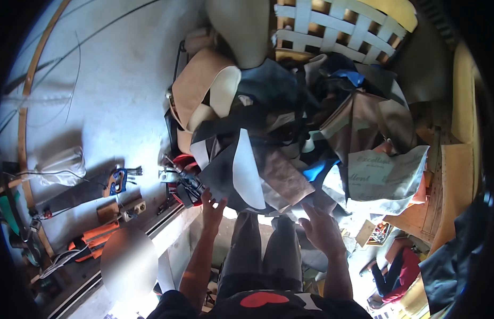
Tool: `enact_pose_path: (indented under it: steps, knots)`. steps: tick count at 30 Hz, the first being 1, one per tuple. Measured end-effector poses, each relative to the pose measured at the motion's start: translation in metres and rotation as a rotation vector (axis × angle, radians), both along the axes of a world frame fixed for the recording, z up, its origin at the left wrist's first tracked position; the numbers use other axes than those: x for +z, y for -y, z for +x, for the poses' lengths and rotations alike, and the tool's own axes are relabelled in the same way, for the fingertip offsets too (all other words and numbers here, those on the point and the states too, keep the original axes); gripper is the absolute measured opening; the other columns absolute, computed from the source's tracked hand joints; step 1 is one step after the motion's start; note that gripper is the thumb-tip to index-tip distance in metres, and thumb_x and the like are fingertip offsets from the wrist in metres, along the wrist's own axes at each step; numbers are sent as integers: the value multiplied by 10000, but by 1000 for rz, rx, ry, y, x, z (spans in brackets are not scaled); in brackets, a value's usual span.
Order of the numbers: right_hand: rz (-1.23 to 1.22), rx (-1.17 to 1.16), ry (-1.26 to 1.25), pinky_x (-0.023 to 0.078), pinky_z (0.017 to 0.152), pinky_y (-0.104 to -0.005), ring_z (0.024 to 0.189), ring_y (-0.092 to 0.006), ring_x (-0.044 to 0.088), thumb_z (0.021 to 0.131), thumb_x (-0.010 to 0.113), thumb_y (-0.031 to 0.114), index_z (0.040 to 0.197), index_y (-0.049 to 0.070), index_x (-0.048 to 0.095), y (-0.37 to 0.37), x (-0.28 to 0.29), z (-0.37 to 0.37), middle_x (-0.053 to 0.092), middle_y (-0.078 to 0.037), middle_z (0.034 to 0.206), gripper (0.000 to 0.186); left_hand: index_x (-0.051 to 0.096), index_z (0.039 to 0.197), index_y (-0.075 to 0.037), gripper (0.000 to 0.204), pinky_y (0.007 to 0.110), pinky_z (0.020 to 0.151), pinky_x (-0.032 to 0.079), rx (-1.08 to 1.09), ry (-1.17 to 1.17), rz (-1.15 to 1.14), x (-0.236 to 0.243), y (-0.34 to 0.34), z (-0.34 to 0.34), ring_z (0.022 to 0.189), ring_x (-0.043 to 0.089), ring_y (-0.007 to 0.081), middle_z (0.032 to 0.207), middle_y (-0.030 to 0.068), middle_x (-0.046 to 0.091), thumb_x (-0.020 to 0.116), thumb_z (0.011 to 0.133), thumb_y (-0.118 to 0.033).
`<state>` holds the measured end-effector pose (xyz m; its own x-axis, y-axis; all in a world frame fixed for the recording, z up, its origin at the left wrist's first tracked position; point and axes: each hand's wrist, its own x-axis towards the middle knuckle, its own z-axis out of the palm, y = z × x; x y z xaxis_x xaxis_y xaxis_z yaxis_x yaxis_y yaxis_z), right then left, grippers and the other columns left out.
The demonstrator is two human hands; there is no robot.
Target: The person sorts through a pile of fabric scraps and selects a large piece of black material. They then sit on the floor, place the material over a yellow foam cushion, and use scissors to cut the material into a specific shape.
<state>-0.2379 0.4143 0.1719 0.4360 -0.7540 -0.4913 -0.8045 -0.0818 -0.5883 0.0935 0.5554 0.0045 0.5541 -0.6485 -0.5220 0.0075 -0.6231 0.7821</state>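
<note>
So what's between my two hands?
Between your left hand and right hand, the head view shows near edges of a dark sheet, a white panel and a brown sheet.

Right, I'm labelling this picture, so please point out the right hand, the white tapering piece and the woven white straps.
Right hand (324,229), head view: back of the hand.
White tapering piece (248,173), head view: middle of its surface.
Woven white straps (329,20), head view: on one strap.

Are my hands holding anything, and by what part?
I can't tell: the left hand is by the lower edge of the dark sheet, the right hand by the lower edge of the brown sheet.
</note>
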Motion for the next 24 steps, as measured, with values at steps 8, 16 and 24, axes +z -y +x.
enact_pose_path:
  steps: [8,16,24]
  knots:
    - [67,-248,221,499,979,-501,1232,-438,568,911,714,262,1534,115,366,-2,-70,111,602,-257,1251,728,456,1411,-8,662,423,1020,460,50,312,35,-61,13,37,1189,553,347,1372,214,493,742,826,-132]
    - [-204,-340,256,525,862,-514,1033,-475,625,870,702,87,1308,59,531,-24,-147,160,624,-256,1129,471,590,1190,63,390,404,801,535,-20,312,120,-63,47,94,784,670,245,920,167,674,672,834,-74]
    - [39,-447,-91,536,821,-454,920,-369,658,780,613,-14,1097,171,769,-209,-66,-19,650,-147,949,399,588,1165,3,334,493,1003,427,-359,620,-349,-14,167,39,1118,552,404,1161,221,590,613,831,4]
